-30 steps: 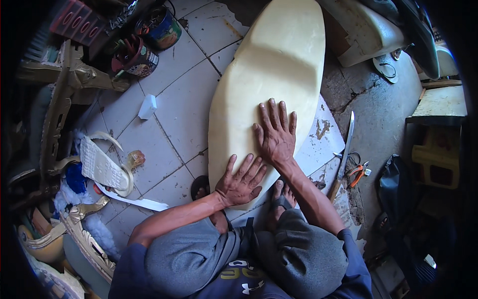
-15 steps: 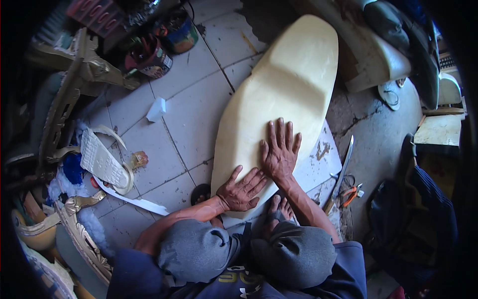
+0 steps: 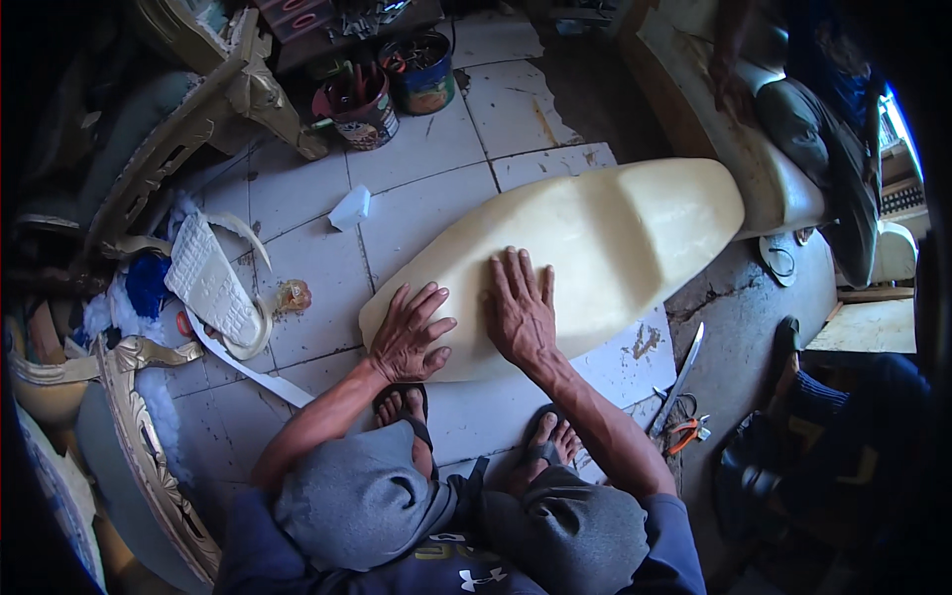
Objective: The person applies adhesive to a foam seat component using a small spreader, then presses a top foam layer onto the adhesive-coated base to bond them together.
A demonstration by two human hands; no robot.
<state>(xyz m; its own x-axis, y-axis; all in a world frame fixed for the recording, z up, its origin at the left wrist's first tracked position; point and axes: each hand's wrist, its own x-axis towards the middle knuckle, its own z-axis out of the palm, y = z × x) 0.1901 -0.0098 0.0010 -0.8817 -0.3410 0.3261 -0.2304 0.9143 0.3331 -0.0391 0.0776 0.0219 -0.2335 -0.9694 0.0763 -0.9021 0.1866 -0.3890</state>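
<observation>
A long cream foam motorcycle seat (image 3: 575, 233) lies in front of me, with a dip across its far half. Its narrower end points to the upper right. My left hand (image 3: 409, 335) rests with fingers spread over the near left end of the foam. Flat on its upper face lies my right hand (image 3: 521, 315), fingers stretched out. Neither hand grips anything. Part of the foam's underside is hidden, and a pale board (image 3: 640, 347) shows beneath its right side.
A long knife (image 3: 678, 377) and orange-handled pliers (image 3: 686, 434) lie to the right. Tool-filled buckets (image 3: 359, 111) stand at the far left. Carved chair frames (image 3: 149, 426) and foam scraps (image 3: 213, 293) crowd the left. Another person (image 3: 828, 129) sits at the upper right.
The foam seat has turned clockwise, its far end swinging right and nearer. My left hand has shifted left and forward, my right hand slightly left. The view has moved a little.
</observation>
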